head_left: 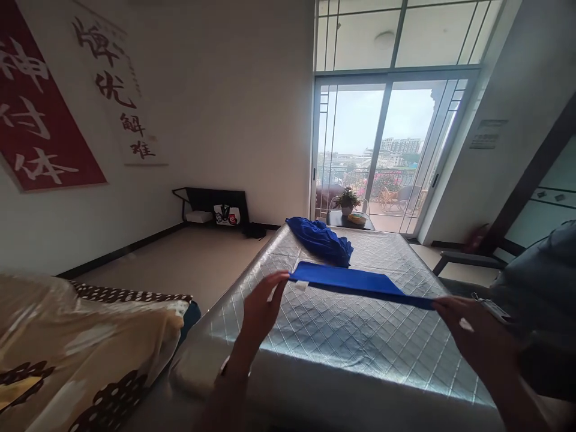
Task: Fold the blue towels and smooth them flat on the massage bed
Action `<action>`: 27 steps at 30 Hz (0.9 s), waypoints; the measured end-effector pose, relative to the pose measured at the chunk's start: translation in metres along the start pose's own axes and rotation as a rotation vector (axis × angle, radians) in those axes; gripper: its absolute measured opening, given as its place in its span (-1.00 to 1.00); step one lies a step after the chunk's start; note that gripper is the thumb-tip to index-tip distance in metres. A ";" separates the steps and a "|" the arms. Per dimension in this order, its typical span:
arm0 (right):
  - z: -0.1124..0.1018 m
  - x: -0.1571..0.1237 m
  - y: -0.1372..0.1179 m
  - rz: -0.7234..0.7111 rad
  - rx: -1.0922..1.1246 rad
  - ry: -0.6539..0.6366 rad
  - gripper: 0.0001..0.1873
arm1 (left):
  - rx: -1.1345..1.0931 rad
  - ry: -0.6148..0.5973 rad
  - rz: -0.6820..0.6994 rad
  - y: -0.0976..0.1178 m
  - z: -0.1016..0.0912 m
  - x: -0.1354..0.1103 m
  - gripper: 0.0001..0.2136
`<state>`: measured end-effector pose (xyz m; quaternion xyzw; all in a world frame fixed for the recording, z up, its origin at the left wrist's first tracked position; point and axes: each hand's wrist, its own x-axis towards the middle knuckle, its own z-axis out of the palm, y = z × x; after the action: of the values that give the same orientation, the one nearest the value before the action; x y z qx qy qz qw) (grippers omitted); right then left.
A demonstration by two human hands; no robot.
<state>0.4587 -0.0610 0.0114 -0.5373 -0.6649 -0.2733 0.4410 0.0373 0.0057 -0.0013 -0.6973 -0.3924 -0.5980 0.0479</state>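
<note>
A flat, folded blue cloth point(346, 279) with a small white label near its left end is stretched between my two hands above the mattress point(342, 336). My left hand point(264, 306) pinches the cloth's left corner. At the other end, the fingers of my right hand point(477, 327) are closed on a narrow corner. Just beyond the held cloth, a crumpled heap of blue fabric point(320, 240) lies on the mattress. The mattress is silvery with a quilted diamond pattern. Which kind of item the folded cloth is, I cannot tell.
A patterned beige blanket point(90, 342) covers something at the left. Beyond the mattress stands a small dark table point(335, 221) with a potted plant point(347, 202), before sliding glass doors point(382, 156). A dark armchair point(535, 282) is on the right. A low black bench point(195, 198) holds a bag.
</note>
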 end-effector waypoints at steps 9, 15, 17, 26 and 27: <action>0.069 -0.142 0.021 0.299 0.386 -0.524 -0.51 | -0.048 -0.598 -0.294 -0.070 0.044 -0.141 -0.79; 0.066 -0.135 0.021 0.302 0.357 -0.664 -0.45 | -0.089 -0.645 -0.348 -0.063 0.033 -0.134 -0.78; 0.065 -0.135 0.018 0.281 0.319 -0.645 -0.46 | -0.076 -0.642 -0.358 -0.060 0.033 -0.132 -0.76; 0.048 -0.126 0.004 0.226 0.333 -0.457 -0.54 | 0.015 -0.477 -0.290 -0.053 0.028 -0.127 -0.78; 0.044 -0.122 0.000 0.210 0.333 -0.419 -0.57 | 0.026 -0.433 -0.272 -0.050 0.024 -0.123 -0.79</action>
<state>0.4501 -0.0823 -0.1164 -0.5683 -0.7179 0.0038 0.4020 0.0292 -0.0078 -0.1353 -0.7493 -0.4912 -0.4306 -0.1092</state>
